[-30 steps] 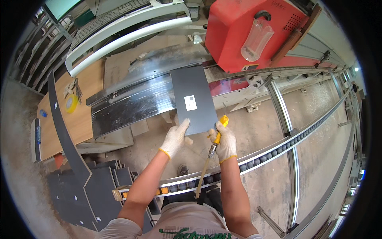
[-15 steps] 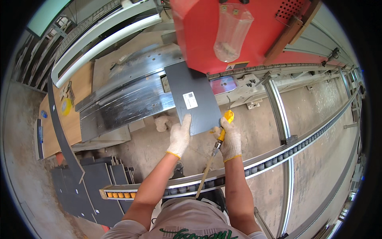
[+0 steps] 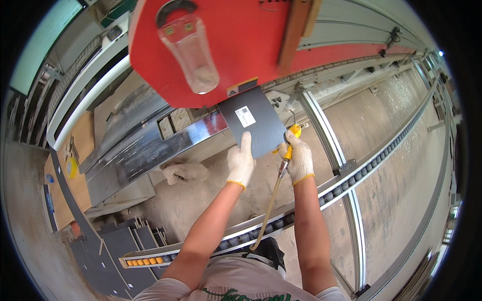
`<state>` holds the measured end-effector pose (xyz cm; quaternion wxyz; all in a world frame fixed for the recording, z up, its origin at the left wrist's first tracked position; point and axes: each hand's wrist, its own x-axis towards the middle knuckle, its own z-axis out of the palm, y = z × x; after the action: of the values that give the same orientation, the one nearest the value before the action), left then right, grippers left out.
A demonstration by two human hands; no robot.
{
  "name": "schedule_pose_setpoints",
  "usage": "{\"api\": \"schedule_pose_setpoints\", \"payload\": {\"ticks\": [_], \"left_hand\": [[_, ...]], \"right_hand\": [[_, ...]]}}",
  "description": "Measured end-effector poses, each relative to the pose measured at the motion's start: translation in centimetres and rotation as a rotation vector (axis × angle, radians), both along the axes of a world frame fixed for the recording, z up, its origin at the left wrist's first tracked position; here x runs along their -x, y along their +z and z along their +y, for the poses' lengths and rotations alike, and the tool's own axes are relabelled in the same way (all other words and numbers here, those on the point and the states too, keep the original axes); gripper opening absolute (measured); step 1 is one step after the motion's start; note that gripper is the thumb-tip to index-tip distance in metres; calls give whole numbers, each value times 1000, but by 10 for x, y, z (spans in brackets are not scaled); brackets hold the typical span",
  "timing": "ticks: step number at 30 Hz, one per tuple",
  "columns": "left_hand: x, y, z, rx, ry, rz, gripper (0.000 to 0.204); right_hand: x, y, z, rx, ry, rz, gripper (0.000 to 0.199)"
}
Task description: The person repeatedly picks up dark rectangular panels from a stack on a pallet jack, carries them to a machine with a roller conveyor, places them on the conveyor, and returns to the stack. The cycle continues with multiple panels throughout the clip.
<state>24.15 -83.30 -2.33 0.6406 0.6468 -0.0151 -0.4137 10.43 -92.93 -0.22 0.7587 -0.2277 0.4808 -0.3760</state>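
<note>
Panel [image 3: 262,134] shifted, seemingly under machine [image 3: 246,40].

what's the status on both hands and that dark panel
Left hand gripping dark panel, thumb on top. Right hand holding yellow air gun at panel's right edge. Panel's far end partly hidden by red machine housing.

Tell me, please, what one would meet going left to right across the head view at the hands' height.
Yellow tape roll, polished metal bed, left hand, dark panel, right hand, silver rail.
</note>
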Motion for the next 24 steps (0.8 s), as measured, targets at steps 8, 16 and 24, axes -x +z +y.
{"api": "schedule_pose_setpoints", "payload": {"ticks": [8, 16, 24], "left_hand": [[50, 10, -85, -36, -140, -26, 68], [94, 26, -158, -45, -322, -150, 75], [44, 45, 5, -44, -879, -458, 69]], "right_hand": [[130, 13, -11, 40, -149, -57, 23], [255, 91, 113, 241, -153, 479, 32], [206, 73, 187, 763, 466, 684, 35]]}}
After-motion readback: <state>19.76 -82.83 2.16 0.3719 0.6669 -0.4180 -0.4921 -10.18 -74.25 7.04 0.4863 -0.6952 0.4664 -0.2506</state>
